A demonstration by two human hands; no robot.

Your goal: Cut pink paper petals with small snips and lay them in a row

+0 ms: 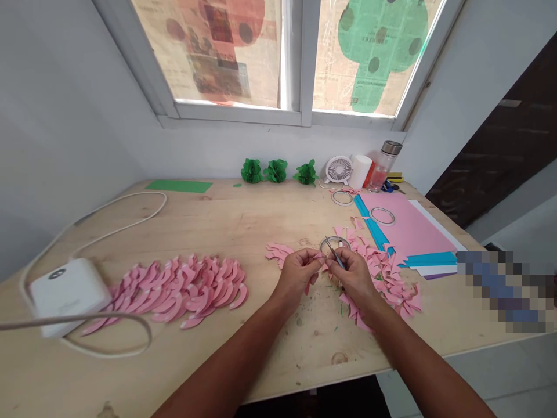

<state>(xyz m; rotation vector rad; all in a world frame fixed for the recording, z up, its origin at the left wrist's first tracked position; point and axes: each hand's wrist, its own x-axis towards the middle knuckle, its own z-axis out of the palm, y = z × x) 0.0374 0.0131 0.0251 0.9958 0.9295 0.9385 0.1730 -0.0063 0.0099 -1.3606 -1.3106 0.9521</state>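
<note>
My left hand (299, 271) is closed, pinching a small pink paper piece (319, 256) over the wooden table (243, 226). My right hand (354, 276) is closed on thin metal tweezers (334, 251), whose tips point up toward a tape roll (335, 244) lying just behind my hands. The two hands nearly touch. Loose pink paper cuttings (387, 278) lie around and under my right hand. A spread of curved pink paper petals (183, 290) lies to the left.
A white box (65, 293) with a looping cable (108, 232) sits at the left. Pink, blue and white sheets (404, 229) with two more tape rolls (383, 215) lie at right. Green paper ornaments (276, 171), a small fan (338, 170), a bottle (383, 166) and green paper (178, 186) stand along the back.
</note>
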